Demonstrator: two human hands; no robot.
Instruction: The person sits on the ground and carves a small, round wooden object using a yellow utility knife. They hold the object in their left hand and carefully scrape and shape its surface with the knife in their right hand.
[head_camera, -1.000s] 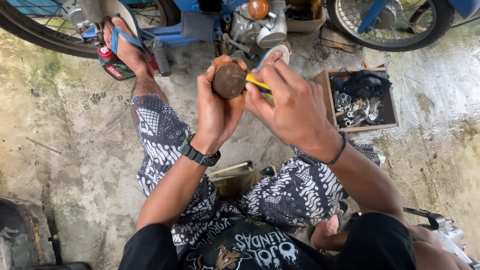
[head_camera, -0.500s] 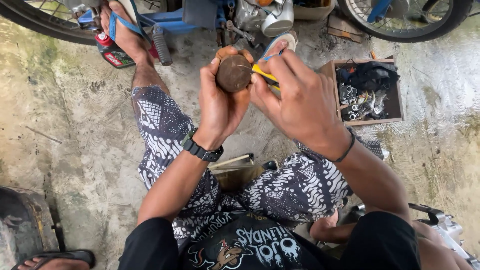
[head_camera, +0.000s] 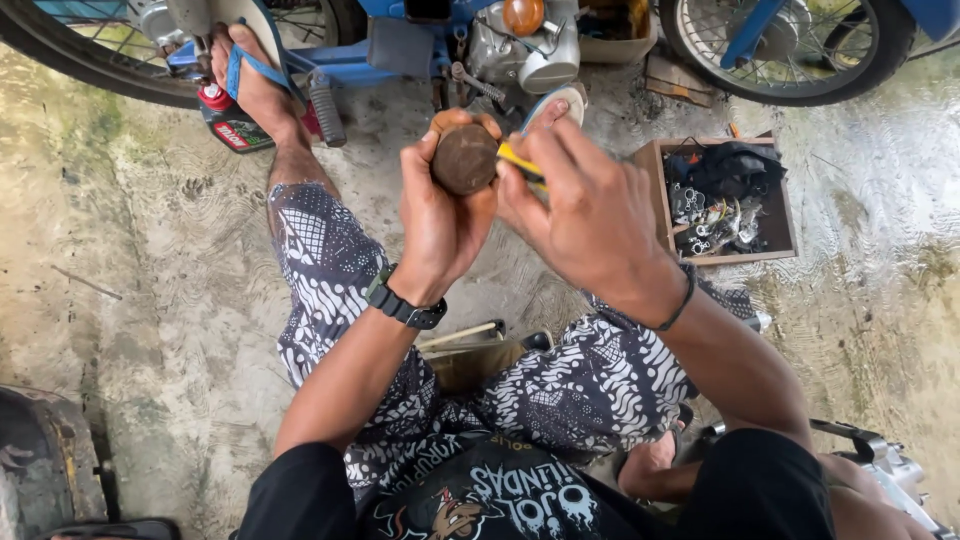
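The left hand (head_camera: 440, 215) clenches a round brown part (head_camera: 465, 158), flat face toward the camera; just right, touching, the right hand (head_camera: 585, 205) grasps a yellow-handled tool (head_camera: 522, 165).

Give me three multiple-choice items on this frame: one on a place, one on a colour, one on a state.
1. Where is the wooden box of parts?
A. On the ground by the right hand
B. On the person's lap
C. On the motorbike seat

2. What colour is the tool handle in the right hand?
A. Green
B. Yellow
C. White

3. What is the left hand doing?
A. Resting flat on the ground
B. Hanging empty
C. Gripping a round brown part

Answers: 1 A, it sits on the concrete; 2 B, the tool handle shows yellow; 3 C, fingers wrap the round brown part.
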